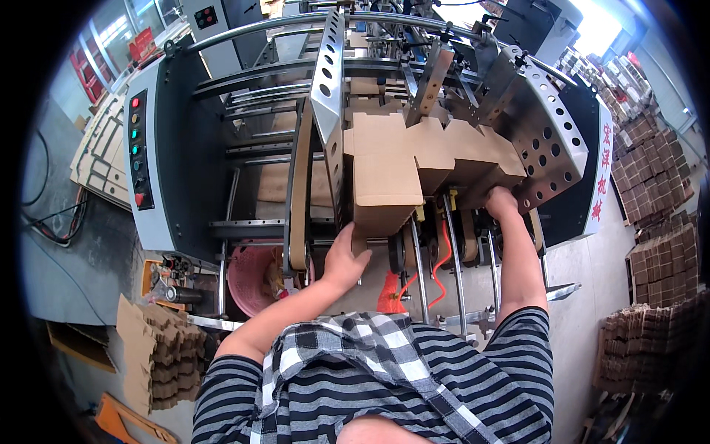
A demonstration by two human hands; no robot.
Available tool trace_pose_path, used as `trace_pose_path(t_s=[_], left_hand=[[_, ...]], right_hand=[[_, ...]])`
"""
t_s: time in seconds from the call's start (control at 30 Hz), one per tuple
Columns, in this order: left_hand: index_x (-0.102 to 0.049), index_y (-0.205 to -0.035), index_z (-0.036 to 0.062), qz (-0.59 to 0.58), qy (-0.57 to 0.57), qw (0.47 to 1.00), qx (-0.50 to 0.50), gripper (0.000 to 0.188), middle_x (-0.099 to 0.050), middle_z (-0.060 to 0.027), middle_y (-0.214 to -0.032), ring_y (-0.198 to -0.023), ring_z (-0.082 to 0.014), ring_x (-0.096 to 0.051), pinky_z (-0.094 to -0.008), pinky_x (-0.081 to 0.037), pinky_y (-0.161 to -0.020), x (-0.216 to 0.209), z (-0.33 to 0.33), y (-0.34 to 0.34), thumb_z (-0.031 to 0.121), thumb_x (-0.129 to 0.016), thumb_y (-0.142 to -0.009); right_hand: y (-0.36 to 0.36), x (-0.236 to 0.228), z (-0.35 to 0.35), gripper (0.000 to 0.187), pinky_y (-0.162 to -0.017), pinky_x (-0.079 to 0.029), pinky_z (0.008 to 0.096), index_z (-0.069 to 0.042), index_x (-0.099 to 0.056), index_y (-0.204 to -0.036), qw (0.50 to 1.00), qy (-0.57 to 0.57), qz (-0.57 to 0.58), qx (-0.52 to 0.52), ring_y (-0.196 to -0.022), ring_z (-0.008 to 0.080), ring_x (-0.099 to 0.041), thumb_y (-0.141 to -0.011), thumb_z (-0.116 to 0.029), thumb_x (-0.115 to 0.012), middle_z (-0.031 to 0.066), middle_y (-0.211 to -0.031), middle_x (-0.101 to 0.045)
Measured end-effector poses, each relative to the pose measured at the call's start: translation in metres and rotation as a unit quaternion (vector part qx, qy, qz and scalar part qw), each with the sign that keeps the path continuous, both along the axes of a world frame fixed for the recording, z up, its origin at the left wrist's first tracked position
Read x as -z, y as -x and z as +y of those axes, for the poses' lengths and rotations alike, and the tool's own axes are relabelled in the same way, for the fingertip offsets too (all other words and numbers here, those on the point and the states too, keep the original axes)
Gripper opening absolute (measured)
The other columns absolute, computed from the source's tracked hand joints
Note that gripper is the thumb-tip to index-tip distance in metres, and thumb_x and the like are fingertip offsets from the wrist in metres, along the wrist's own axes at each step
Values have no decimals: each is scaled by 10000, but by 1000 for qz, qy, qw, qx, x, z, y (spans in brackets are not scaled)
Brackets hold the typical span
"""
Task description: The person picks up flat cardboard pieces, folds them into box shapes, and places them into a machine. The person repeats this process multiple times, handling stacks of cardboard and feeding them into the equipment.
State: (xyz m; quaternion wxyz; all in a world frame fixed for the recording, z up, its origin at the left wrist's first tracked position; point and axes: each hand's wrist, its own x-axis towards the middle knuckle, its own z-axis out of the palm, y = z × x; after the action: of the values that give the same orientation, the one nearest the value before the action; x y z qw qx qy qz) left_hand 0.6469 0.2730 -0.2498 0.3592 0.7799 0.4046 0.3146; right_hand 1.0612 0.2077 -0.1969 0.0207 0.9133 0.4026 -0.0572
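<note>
A thick stack of brown cardboard blanks (388, 170) with notched edges stands in the machine's feeder, between perforated metal side plates. My left hand (346, 260) is at the stack's lower left corner. Its thumb stretches apart to the right, and its fingertips are partly hidden beside the cardboard. At the stack's lower right edge, my right hand (501, 203) has its fingers curled against the blanks, their tips hidden. The left perforated plate (330, 81) rises along the stack's left side; the right perforated plate (551, 140) slants beside its right end.
Metal rods (423, 270) and an orange air hose (446, 259) run below the stack. A pink basket (248, 277) stands under the machine at left. Cardboard piles lie at lower left (166, 355) and along the right (651, 340). A button panel (137, 148) is on the left housing.
</note>
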Motion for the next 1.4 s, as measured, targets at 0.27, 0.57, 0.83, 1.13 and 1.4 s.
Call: trace_pose_path(t_s=[0.27, 0.57, 0.83, 1.13, 1.4], left_hand=[[-671, -1050, 43, 125, -40, 947, 294, 257, -676, -165, -1012, -951, -347, -634, -409, -504, -844, -34, 21, -40, 192, -581, -861], [-692, -1018, 67, 233, -45, 951, 197, 270, -677, -154, -976, -923, -358, -631, -411, -506, -827, -26, 35, -77, 250, -532, -901], [-686, -953, 27, 107, 4, 970, 218, 242, -664, -190, -931, -901, -366, -630, -419, -504, -793, -36, 40, -63, 224, -560, -889], [-667, -902, 57, 146, -136, 966, 164, 176, -669, -184, -808, -753, -381, -646, -466, -524, -685, -32, 30, -65, 177, -538, -903], [-645, -866, 75, 178, -159, 959, 155, 160, -658, -170, -749, -718, -381, -643, -481, -520, -646, -19, 30, -63, 179, -529, -902]], right_hand=[[-8, 0, 6, 280, -888, -512, 447, -37, -698, -1000, 1000, 17, -4, -12, -1042, 361, -625, -813, -235, -630, 204, -1082, -661], [-3, 0, 3, 252, -876, -516, 446, -52, -709, -975, 999, -11, -23, 21, -1012, 353, -641, -788, -200, -626, 192, -1053, -673], [19, -19, 0, 205, -822, -534, 440, -62, -723, -912, 999, -11, -35, -12, -960, 346, -660, -785, -180, -614, 185, -992, -688], [11, -2, -4, 183, -805, -540, 438, -77, -727, -864, 996, -64, -62, -4, -911, 354, -667, -786, -202, -618, 179, -926, -696], [17, -12, -1, 211, -821, -533, 442, -69, -722, -875, 998, -43, -41, -4, -925, 354, -662, -798, -240, -625, 179, -951, -692]])
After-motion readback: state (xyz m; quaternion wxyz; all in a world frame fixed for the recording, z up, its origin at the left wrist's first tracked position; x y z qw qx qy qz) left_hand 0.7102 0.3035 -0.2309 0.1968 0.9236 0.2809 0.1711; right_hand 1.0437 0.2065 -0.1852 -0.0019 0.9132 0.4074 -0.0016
